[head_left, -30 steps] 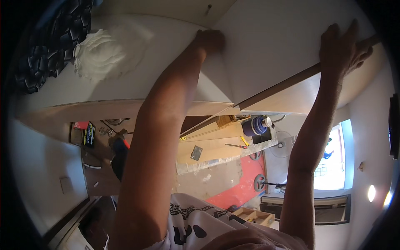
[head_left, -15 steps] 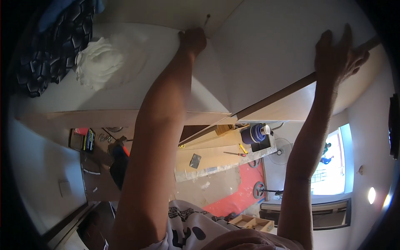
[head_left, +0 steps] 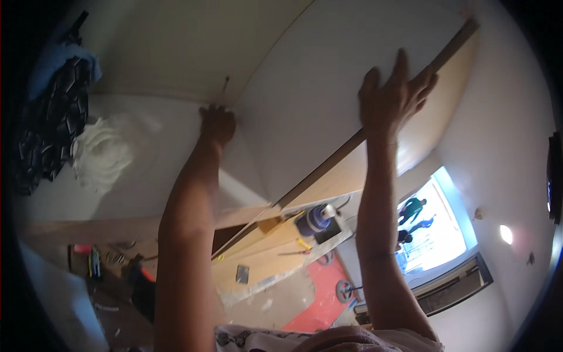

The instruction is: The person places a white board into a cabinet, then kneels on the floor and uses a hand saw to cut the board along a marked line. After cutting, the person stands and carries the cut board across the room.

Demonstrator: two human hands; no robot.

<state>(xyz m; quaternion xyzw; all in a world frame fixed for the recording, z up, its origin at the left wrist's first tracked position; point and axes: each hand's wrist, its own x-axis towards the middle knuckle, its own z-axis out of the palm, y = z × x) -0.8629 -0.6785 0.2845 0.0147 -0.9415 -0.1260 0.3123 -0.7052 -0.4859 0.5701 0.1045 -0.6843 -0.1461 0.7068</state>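
Deep in the inner corner of a pale cabinet, my left hand [head_left: 218,124] is closed, its fingers bunched against the back panel [head_left: 176,53]. Whatever those fingers may hold is hidden. Just above them a thin, dark, pin-like piece [head_left: 226,85] shows at the back panel. My right hand [head_left: 390,102] lies open over the front edge of the side panel [head_left: 316,76], thumb and forefinger spread on its inner face, the other fingers past the brown edge strip [head_left: 334,161].
On the shelf [head_left: 158,176] at left sit a crumpled white cloth [head_left: 102,155] and a black quilted item [head_left: 56,123] with blue fabric [head_left: 44,76]. Below stands a worktop [head_left: 258,261] with a blue jug [head_left: 311,223] and a grey block [head_left: 242,274]. A bright window [head_left: 437,229] is at right.
The view has shifted and tilted, so both hands appear farther left and lower. My left hand is still at the corner and my right hand still on the panel edge.
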